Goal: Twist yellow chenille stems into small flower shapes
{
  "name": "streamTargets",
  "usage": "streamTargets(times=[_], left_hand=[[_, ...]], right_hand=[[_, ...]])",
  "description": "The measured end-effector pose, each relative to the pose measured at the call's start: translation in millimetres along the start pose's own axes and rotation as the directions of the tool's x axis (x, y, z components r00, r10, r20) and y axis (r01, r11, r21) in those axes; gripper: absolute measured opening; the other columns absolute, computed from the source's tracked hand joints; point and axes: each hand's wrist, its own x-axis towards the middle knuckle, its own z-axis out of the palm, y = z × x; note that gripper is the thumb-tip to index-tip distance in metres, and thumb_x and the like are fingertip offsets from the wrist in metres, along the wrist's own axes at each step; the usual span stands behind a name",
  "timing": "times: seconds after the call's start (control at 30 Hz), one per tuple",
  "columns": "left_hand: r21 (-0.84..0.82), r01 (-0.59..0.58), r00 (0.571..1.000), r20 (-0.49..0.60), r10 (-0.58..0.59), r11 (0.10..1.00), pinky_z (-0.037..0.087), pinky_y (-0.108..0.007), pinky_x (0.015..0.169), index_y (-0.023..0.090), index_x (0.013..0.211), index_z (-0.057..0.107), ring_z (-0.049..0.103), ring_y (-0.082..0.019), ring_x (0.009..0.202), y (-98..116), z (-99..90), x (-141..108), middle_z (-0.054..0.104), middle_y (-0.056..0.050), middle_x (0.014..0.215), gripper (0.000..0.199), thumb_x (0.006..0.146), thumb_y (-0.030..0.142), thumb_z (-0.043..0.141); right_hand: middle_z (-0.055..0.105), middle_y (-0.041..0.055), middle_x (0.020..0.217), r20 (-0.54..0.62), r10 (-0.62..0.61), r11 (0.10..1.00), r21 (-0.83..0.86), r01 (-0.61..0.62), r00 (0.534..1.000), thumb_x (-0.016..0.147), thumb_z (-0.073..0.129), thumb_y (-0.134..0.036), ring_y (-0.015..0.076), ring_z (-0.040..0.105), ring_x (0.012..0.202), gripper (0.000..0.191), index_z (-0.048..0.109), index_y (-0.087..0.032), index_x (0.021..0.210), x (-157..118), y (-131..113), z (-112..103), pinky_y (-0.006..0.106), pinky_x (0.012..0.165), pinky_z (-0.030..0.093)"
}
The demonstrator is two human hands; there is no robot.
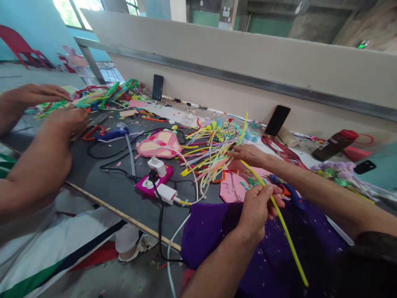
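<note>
A long yellow pipe cleaner (287, 231) runs slantwise through my left hand (256, 209), its lower end hanging over the dark purple cloth (214, 223). My left fingers are closed round it. Further up, the fingers of my right hand (249, 154) are pinched together on the same pipe cleaner, and a yellow length sticks up beyond them. This hand is over a loose pile of coloured pipe cleaners (211, 155); its fingertips are partly hidden. Beneath my hands lies a pink sheet (231, 186) with small green pieces. A blue glue gun (287, 188) lies beside my right forearm.
A magenta power strip (147, 186) with plugs and cables sits left of the cloth. Two phones (157, 87) (277, 120) lean by the partition, near a dark bottle (335, 145). At left, a co-worker's hands (66, 120) handle green pipe cleaners beside another glue gun (113, 133).
</note>
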Motion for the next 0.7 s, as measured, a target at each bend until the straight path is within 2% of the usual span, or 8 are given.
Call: streamTargets(times=[0.1, 0.27, 0.37, 0.43, 0.5, 0.6, 0.67, 0.7], left_hand=[[0.003, 0.004, 1.000, 0.004, -0.004, 1.000, 0.023, -0.017, 0.036, 0.011, 0.082, 0.060, 0.040, -0.004, 0.037, 0.1, 0.0, -0.5, 0.058, -0.002, 0.058, 0.037, 0.074, 0.045, 0.050], [0.013, 0.006, 1.000, 0.001, -0.006, 1.000, 0.024, -0.017, 0.036, 0.011, 0.084, 0.061, 0.040, -0.004, 0.037, 1.0, 0.2, -1.3, 0.058, -0.002, 0.059, 0.037, 0.074, 0.045, 0.050], [0.019, 0.009, 1.000, -0.004, -0.009, 1.000, 0.024, -0.018, 0.037, 0.011, 0.083, 0.061, 0.040, -0.004, 0.038, 1.0, 0.5, -1.4, 0.058, -0.002, 0.058, 0.036, 0.074, 0.045, 0.050], [0.020, 0.015, 1.000, -0.007, -0.014, 1.000, 0.025, -0.018, 0.037, 0.011, 0.082, 0.061, 0.040, -0.004, 0.037, 1.0, 0.7, -1.3, 0.057, -0.001, 0.057, 0.037, 0.073, 0.046, 0.051], [0.020, 0.016, 1.000, -0.011, -0.015, 1.000, 0.025, -0.017, 0.037, 0.011, 0.082, 0.061, 0.040, -0.004, 0.037, 1.1, 1.0, -1.3, 0.057, -0.001, 0.056, 0.038, 0.073, 0.047, 0.051], [0.029, 0.009, 1.000, -0.022, -0.008, 1.000, 0.025, -0.017, 0.037, 0.012, 0.082, 0.060, 0.040, -0.004, 0.037, 0.8, 1.1, -1.1, 0.057, -0.001, 0.057, 0.038, 0.073, 0.047, 0.051], [0.037, 0.001, 0.999, -0.034, 0.000, 0.999, 0.024, -0.017, 0.037, 0.012, 0.082, 0.060, 0.040, -0.004, 0.037, 0.3, 0.8, -0.8, 0.057, -0.001, 0.057, 0.037, 0.074, 0.047, 0.050], [0.039, -0.003, 0.999, -0.037, 0.004, 0.999, 0.024, -0.017, 0.036, 0.012, 0.082, 0.060, 0.040, -0.004, 0.037, 0.0, 0.6, -0.7, 0.057, -0.001, 0.057, 0.037, 0.075, 0.046, 0.049]], right_hand=[[0.058, 0.0092, 0.091, 0.013, 0.036, 0.999, 0.017, -0.036, 0.999, 0.082, 0.038, -0.009, 0.0162, 0.054, 0.078, 0.040, 0.047, -0.021, 0.120, -17.5, -2.0, 0.1, 0.025, 0.062, 0.034], [0.061, 0.0080, 0.089, 0.096, 0.064, 0.991, 0.107, -0.075, 0.993, 0.083, 0.040, -0.014, 0.0152, 0.056, 0.078, 0.028, 0.058, -0.019, 0.103, -37.9, -2.5, -8.4, 0.023, 0.060, 0.035], [0.060, 0.0084, 0.090, 0.124, 0.180, 0.979, 0.074, -0.190, 0.976, 0.083, 0.039, -0.016, 0.0158, 0.057, 0.076, 0.027, 0.059, -0.019, 0.101, -46.6, 1.2, -16.2, 0.023, 0.055, 0.033], [0.059, 0.0097, 0.096, 0.085, 0.351, 0.935, 0.017, -0.353, 0.933, 0.084, 0.038, -0.019, 0.0168, 0.057, 0.076, 0.027, 0.058, -0.020, 0.103, -48.8, 7.0, -23.3, 0.024, 0.054, 0.032], [0.057, 0.0102, 0.101, 0.005, 0.533, 0.846, -0.010, -0.532, 0.846, 0.086, 0.035, -0.023, 0.0176, 0.057, 0.077, 0.028, 0.058, -0.021, 0.103, -46.8, 14.9, -31.5, 0.024, 0.053, 0.032], [0.058, 0.0101, 0.099, -0.108, 0.667, 0.743, 0.023, -0.669, 0.737, 0.088, 0.032, -0.030, 0.0186, 0.057, 0.079, 0.031, 0.059, -0.019, 0.098, -36.2, 25.6, -43.0, 0.024, 0.055, 0.034], [0.059, 0.0105, 0.096, -0.132, 0.674, 0.736, 0.039, -0.676, 0.727, 0.088, 0.030, -0.032, 0.0189, 0.056, 0.081, 0.034, 0.060, -0.017, 0.093, -25.6, 27.8, -47.7, 0.024, 0.057, 0.035], [0.059, 0.0105, 0.094, -0.119, 0.657, 0.753, 0.040, -0.657, 0.745, 0.088, 0.030, -0.031, 0.0187, 0.056, 0.080, 0.034, 0.060, -0.016, 0.091, -19.8, 26.7, -48.6, 0.024, 0.057, 0.035]])
